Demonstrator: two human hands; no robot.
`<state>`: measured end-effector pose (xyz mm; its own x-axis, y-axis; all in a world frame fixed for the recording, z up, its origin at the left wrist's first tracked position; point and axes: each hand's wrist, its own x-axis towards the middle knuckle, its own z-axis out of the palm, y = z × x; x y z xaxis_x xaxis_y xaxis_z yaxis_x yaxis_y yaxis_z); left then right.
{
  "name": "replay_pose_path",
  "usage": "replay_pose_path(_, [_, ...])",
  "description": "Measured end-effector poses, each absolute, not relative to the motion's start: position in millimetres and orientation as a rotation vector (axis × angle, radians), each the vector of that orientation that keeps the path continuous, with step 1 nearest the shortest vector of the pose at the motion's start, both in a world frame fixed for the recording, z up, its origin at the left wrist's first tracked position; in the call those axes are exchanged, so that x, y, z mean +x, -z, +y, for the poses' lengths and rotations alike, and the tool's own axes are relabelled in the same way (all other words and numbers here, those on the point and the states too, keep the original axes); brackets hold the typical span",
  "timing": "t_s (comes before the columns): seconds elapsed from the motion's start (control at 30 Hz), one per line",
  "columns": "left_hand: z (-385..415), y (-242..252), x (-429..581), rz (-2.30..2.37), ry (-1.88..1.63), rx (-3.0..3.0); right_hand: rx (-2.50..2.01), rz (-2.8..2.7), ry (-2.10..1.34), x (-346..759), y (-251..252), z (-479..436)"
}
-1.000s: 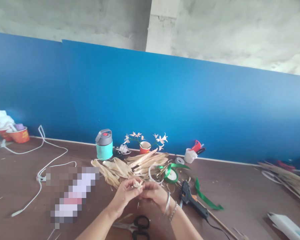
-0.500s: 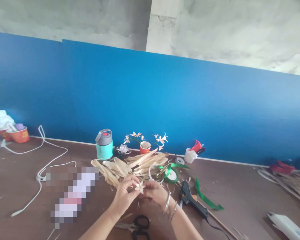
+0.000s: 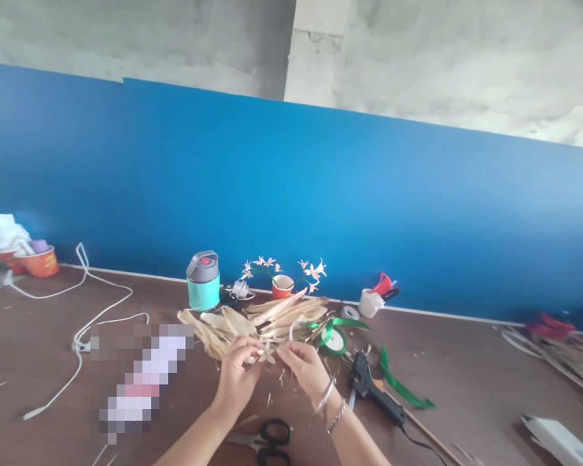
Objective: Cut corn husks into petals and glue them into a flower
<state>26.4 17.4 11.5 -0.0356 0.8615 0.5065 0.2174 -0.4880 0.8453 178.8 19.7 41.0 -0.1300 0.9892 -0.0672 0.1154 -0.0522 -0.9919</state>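
My left hand and my right hand meet over the brown table, both pinched on a small pale straw flower held between their fingertips. My right wrist wears silver bangles. Just behind the hands lies a heap of dried husk strips. Black-handled scissors lie on the table under my forearms. A black glue gun rests right of my right wrist.
A teal flask, a red cup of finished straw flowers, a green ribbon roll, loose green ribbon, tape and small cups stand along the blue wall. White cable trails left. More husks lie far right.
Both hands have moved slightly away from me, toward the husk heap, still holding the small flower; the fingers have shifted around it.
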Motion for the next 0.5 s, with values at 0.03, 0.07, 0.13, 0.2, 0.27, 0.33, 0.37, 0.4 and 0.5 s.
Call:
replay_pose_path(0.03, [17.7, -11.1, 26.0, 1.141, -1.568, 1.722, -1.251, -1.384, -1.333, 177.9, -42.8, 18.3])
replay_pose_path(0.07, [18.0, -10.4, 25.6, 1.143, -1.572, 1.736, -1.235, -1.397, -1.368, 176.9, -44.6, 16.9])
replay_pose_path(0.13, [18.3, -9.1, 25.3, 1.146, -1.572, 1.764, -1.232, -1.384, -1.428, 175.1, -47.5, 14.4])
replay_pose_path(0.2, [17.9, -8.4, 25.6, 1.152, -1.571, 1.789, -1.255, -1.330, -1.478, 174.1, -48.9, 12.9])
replay_pose_path(0.27, [17.1, -8.6, 26.3, 1.157, -1.577, 1.805, -1.267, -1.268, -1.529, 173.8, -48.7, 12.4])
replay_pose_path(0.33, [16.2, -9.6, 26.9, 1.159, -1.588, 1.817, -1.262, -1.230, -1.568, 173.9, -47.9, 12.6])
replay_pose_path(0.37, [15.9, -10.2, 27.1, 1.160, -1.593, 1.822, -1.263, -1.221, -1.581, 174.0, -47.5, 12.8])
replay_pose_path(0.4, [15.6, -10.7, 27.2, 1.162, -1.596, 1.827, -1.268, -1.216, -1.588, 174.1, -47.2, 13.1])
replay_pose_path(0.5, [15.4, -12.0, 27.2, 1.165, -1.600, 1.825, -1.280, -1.206, -1.603, 174.2, -46.3, 13.8])
